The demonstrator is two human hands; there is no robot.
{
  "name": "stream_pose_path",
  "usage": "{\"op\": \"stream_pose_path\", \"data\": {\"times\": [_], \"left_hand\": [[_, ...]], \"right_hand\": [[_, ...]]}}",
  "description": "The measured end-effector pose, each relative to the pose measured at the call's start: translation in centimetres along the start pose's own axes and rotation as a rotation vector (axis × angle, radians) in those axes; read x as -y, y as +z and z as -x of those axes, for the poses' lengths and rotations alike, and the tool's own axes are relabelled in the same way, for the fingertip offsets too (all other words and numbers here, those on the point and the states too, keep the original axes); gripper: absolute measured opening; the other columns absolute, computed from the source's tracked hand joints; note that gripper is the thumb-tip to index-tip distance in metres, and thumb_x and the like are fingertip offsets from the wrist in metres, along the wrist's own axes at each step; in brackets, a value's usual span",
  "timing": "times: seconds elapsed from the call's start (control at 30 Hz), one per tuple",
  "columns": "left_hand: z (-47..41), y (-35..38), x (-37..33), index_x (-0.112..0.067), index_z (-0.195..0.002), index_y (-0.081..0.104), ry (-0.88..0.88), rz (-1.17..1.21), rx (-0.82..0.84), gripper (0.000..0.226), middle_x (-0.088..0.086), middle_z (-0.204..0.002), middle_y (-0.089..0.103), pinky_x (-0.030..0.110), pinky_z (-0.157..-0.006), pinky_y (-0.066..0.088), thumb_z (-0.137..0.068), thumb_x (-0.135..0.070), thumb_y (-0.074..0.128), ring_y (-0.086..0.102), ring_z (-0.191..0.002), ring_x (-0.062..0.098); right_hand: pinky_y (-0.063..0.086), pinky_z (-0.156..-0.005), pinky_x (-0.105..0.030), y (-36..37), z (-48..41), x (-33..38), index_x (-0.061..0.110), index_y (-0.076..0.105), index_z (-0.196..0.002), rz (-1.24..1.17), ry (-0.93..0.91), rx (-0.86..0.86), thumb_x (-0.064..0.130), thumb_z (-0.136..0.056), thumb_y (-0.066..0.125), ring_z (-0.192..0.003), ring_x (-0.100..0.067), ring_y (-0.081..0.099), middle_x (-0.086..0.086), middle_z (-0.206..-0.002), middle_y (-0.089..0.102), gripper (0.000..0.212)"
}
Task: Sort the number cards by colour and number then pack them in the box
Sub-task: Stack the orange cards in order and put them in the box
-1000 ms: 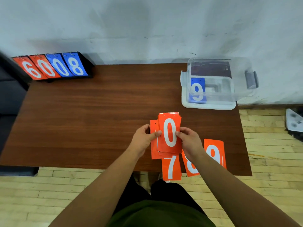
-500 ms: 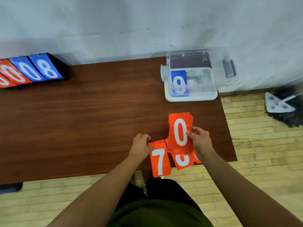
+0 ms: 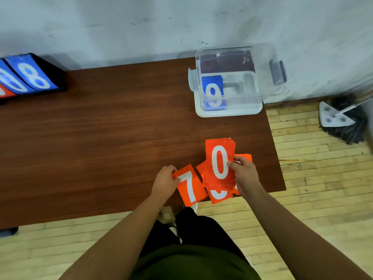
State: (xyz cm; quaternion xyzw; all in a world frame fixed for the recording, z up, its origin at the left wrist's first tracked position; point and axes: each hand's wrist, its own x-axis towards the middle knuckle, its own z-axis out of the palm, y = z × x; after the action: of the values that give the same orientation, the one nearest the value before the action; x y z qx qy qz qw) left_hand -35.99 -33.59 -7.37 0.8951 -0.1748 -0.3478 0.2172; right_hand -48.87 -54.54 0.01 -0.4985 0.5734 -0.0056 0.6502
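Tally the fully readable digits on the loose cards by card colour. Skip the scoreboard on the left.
Orange: 2 (0 card in the right hand, 7 card in the left hand)
Blue: 1 (9 card in the box)
Total: 3
A part-hidden card below the 0 card shows too little to read.

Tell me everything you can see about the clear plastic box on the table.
The clear plastic box is a see-through rectangular tub with rounded corners, a whitish base and a grey latch handle at each end. No lid shows on it. It stands upright on the wooden table at its far right corner, close to the wall. A blue 9 card sits inside at its left end; whether it lies flat or leans is unclear.
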Motion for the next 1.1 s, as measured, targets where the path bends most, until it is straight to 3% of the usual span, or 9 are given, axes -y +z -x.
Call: {"op": "stream_pose_path", "data": {"times": [0.07,0.23,0.37,0.47,0.57,0.73,0.83,0.9,1.1], "left_hand": [[0.1,-2.2,0.1,-0.017,-0.095,0.060,-0.081,0.236,-0.036,0.013,-0.003,-0.089,0.060,0.030,-0.068,0.040,-0.086,-0.015,0.070,0.056,-0.084,0.017],[0.3,-8.0,0.9,-0.026,-0.087,0.067,-0.162,0.686,-0.151,0.025,-0.005,-0.084,0.070,0.033,-0.071,0.052,-0.070,-0.024,0.085,0.063,-0.077,0.013],[-0.1,-10.9,-0.4,-0.011,-0.103,0.062,-0.164,0.768,-0.206,0.040,-0.001,-0.091,0.069,0.024,-0.064,0.051,-0.072,-0.017,0.087,0.065,-0.077,0.011],[-0.1,-11.5,-1.4,-0.012,-0.109,0.060,-0.142,0.839,-0.129,0.055,0.005,-0.103,0.070,0.037,-0.075,0.058,-0.065,-0.026,0.091,0.069,-0.090,0.019],[0.3,-11.6,-2.7,-0.018,-0.112,0.061,-0.145,0.895,0.003,0.070,0.007,-0.109,0.072,0.046,-0.081,0.059,-0.054,-0.046,0.091,0.072,-0.096,0.025],[0.6,-11.0,-4.3,-0.011,-0.113,0.063,-0.149,1.040,0.084,0.058,0.011,-0.106,0.074,0.041,-0.079,0.059,-0.065,-0.035,0.083,0.073,-0.093,0.024],[0.8,-10.2,-4.8,-0.013,-0.104,0.066,-0.140,1.066,0.096,0.025,0.006,-0.096,0.076,0.032,-0.069,0.055,-0.085,-0.027,0.074,0.071,-0.085,0.017],[0.9,-9.6,-5.2,-0.012,-0.100,0.067,-0.135,1.073,0.086,0.009,0.008,-0.095,0.076,0.033,-0.073,0.054,-0.095,-0.017,0.061,0.071,-0.086,0.019],[1.2,-6.8,-6.7,-0.008,-0.102,0.067,-0.116,1.071,0.178,0.011,0.014,-0.103,0.073,0.045,-0.092,0.055,-0.096,-0.013,0.060,0.071,-0.101,0.028]], "right_hand": [[0.057,-0.072,-0.035,0.2,-0.1,0.3,0.021,0.059,-0.115,0.007,0.007,0.008,0.024,-0.095,0.062,-0.086,-0.016,0.067,0.007,-0.096,0.067,0.021],[0.056,-0.088,-0.050,1.9,0.0,1.7,0.022,0.064,-0.113,-0.042,0.048,0.129,0.027,-0.092,0.066,-0.098,-0.025,0.070,0.000,-0.107,0.072,0.022],[0.055,-0.091,-0.048,4.4,0.6,3.1,0.018,0.067,-0.110,-0.071,0.038,0.257,0.019,-0.092,0.065,-0.099,-0.024,0.071,-0.003,-0.107,0.074,0.018],[0.058,-0.086,-0.042,6.3,1.5,3.9,0.016,0.067,-0.108,-0.062,0.019,0.317,0.014,-0.094,0.063,-0.098,-0.023,0.071,-0.005,-0.107,0.074,0.015],[0.059,-0.083,-0.039,7.6,2.3,4.2,0.019,0.065,-0.110,0.010,-0.027,0.271,0.019,-0.094,0.063,-0.097,-0.020,0.069,-0.001,-0.107,0.071,0.016],[0.056,-0.090,-0.044,7.7,2.4,3.7,0.019,0.063,-0.113,0.034,-0.038,0.203,0.023,-0.094,0.063,-0.100,-0.021,0.067,-0.001,-0.111,0.069,0.020],[0.057,-0.089,-0.042,6.6,2.4,3.2,0.018,0.061,-0.117,0.024,-0.065,0.117,0.025,-0.095,0.062,-0.098,-0.020,0.067,0.002,-0.109,0.068,0.023],[0.056,-0.089,-0.042,5.8,2.3,2.8,0.019,0.059,-0.119,0.008,-0.069,0.068,0.027,-0.095,0.062,-0.099,-0.020,0.066,0.002,-0.109,0.067,0.025],[0.054,-0.094,-0.048,3.8,2.5,1.6,0.019,0.061,-0.122,0.032,-0.059,0.067,0.028,-0.093,0.065,-0.104,-0.023,0.066,0.000,-0.116,0.068,0.031]]}}
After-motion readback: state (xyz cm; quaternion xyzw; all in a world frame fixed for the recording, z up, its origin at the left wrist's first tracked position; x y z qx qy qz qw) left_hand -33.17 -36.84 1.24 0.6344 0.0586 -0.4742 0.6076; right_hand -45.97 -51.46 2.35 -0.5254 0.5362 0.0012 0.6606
